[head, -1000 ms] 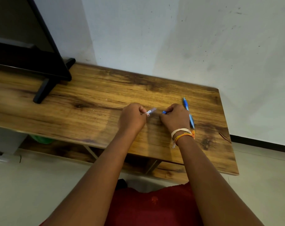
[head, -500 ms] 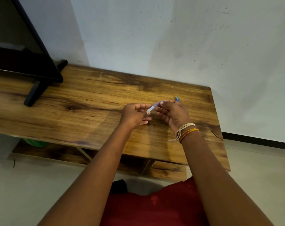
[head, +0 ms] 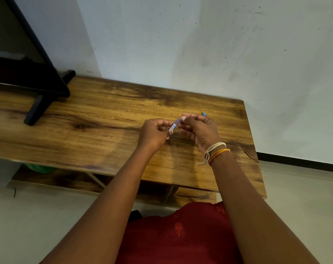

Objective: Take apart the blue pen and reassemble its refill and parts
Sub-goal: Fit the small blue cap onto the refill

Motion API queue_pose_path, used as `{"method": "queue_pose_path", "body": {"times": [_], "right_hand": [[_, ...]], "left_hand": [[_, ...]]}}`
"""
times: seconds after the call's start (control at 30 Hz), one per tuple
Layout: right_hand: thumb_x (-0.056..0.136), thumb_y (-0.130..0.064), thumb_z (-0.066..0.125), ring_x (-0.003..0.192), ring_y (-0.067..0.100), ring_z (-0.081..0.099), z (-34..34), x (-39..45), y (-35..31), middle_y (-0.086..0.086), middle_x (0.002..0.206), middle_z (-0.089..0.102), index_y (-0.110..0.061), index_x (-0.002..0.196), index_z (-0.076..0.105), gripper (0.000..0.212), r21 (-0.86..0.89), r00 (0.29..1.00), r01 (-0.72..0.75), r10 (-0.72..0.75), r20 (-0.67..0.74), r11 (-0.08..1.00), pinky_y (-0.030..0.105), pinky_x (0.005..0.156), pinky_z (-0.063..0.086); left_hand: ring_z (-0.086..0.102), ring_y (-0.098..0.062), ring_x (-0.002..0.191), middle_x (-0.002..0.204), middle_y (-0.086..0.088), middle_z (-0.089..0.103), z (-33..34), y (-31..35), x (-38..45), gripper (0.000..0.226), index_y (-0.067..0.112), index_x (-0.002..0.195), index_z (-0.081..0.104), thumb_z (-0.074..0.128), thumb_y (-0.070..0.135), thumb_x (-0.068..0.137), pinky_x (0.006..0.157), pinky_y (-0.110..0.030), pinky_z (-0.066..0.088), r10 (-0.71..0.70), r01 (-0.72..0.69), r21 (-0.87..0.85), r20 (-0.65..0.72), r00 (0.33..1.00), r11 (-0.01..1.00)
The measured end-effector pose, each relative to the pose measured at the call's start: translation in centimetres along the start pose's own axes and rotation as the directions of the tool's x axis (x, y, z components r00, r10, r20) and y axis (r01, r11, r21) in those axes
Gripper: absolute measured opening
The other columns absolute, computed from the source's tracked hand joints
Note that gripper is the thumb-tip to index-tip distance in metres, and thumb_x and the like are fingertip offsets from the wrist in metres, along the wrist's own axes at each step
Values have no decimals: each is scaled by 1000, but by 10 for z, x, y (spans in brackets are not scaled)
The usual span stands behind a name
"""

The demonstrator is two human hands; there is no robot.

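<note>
My two hands meet above the right half of the wooden table (head: 104, 130). Between them runs a translucent bluish pen barrel (head: 174, 126) with a white label, slanting up to the right. My left hand (head: 154, 135) pinches its lower end. My right hand (head: 200, 130), with thread bands on the wrist, pinches its upper end. Behind my right hand only the blue tip of a second pen (head: 203, 113) shows on the table; the rest is hidden.
A black monitor with its stand foot (head: 36, 109) occupies the table's far left. A white wall rises right behind the table. Under the table are a lower shelf (head: 192, 195) and something green (head: 38, 168). The table's right edge is near my right wrist.
The hands were apart and low on the table, each with a pen piece. They have risen and come together on the barrel. The camera shifted, so my right hand now hides the second pen.
</note>
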State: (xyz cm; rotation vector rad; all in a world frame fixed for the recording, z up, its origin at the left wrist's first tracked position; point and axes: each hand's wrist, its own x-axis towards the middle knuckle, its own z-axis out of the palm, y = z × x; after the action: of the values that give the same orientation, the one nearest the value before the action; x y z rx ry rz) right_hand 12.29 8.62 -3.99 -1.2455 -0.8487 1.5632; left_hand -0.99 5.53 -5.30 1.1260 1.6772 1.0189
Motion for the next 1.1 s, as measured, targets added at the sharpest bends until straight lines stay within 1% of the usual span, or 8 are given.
{"method": "queue_pose_path", "body": {"times": [0.17, 0.23, 0.4, 0.6, 0.73, 0.93, 1.03, 1.1], "right_hand": [[84, 2, 65, 58, 12, 69, 2, -2, 0, 11, 71, 71, -2, 88, 67, 6, -6, 1000, 14, -13, 28, 1000, 22, 56, 57], [83, 2, 66, 59, 14, 69, 1, -2, -1, 11, 70, 71, -2, 87, 66, 6, 33, 999, -10, 9, 36, 999, 22, 58, 58], [84, 1, 66, 61, 15, 69, 4, -3, -4, 15, 76, 70, -2, 86, 64, 4, 138, 985, -159, 146, 96, 978, 24, 62, 58], [85, 0, 63, 59, 13, 70, 2, -5, -7, 11, 71, 73, -2, 85, 64, 3, 222, 945, -314, 280, 171, 923, 21, 60, 59], [86, -1, 62, 61, 12, 70, 1, -5, -7, 11, 74, 73, 0, 89, 65, 4, 207, 944, -312, 277, 181, 927, 20, 62, 58], [85, -1, 65, 62, 13, 70, -1, -4, -5, 11, 75, 73, 2, 97, 65, 12, 182, 951, -286, 256, 172, 941, 21, 62, 59], [85, -5, 67, 59, 13, 68, 3, -2, -2, 11, 73, 71, 4, 94, 67, 13, 144, 980, -176, 159, 121, 974, 23, 60, 59], [86, -7, 67, 54, 11, 65, 6, -1, 0, 7, 65, 67, 1, 90, 67, 9, 110, 993, -100, 91, 79, 989, 23, 55, 58]], "left_hand": [[61, -12, 65, 61, 9, 59, -1, 0, 1, 13, 22, 86, 70, 66, 10, 84, 61, -23, 47, 47, -46, 50, -6, 999, 998], [59, -12, 68, 62, 9, 59, -2, 0, 1, 16, 25, 92, 72, 66, 12, 85, 65, -26, 49, 47, -46, 38, -11, 999, 998], [56, 2, 68, 86, 4, 66, -10, 1, 3, 25, 15, 111, 70, 63, 10, 87, 56, -16, 42, 76, -77, 14, 28, 997, 997], [55, 4, 71, 88, 7, 63, -12, 1, 4, 25, 16, 112, 69, 60, 10, 90, 59, -15, 42, 115, -115, 0, 48, 992, 993], [58, -7, 72, 79, 7, 63, -11, -1, 3, 23, 18, 108, 70, 60, 10, 90, 59, -20, 44, 101, -100, -7, 62, 993, 995], [58, -6, 74, 91, -1, 67, -9, -3, 5, 25, 14, 109, 70, 60, 6, 89, 70, -23, 48, 134, -135, 37, 21, 991, 990], [54, 1, 68, 84, 5, 64, -9, -2, 6, 24, 18, 108, 71, 59, 9, 90, 58, -18, 41, 122, -122, 27, 9, 993, 992], [52, 4, 64, 83, 6, 63, -9, -3, 6, 24, 18, 108, 71, 58, 9, 90, 56, -16, 39, 107, -108, 25, 16, 994, 994]]}}
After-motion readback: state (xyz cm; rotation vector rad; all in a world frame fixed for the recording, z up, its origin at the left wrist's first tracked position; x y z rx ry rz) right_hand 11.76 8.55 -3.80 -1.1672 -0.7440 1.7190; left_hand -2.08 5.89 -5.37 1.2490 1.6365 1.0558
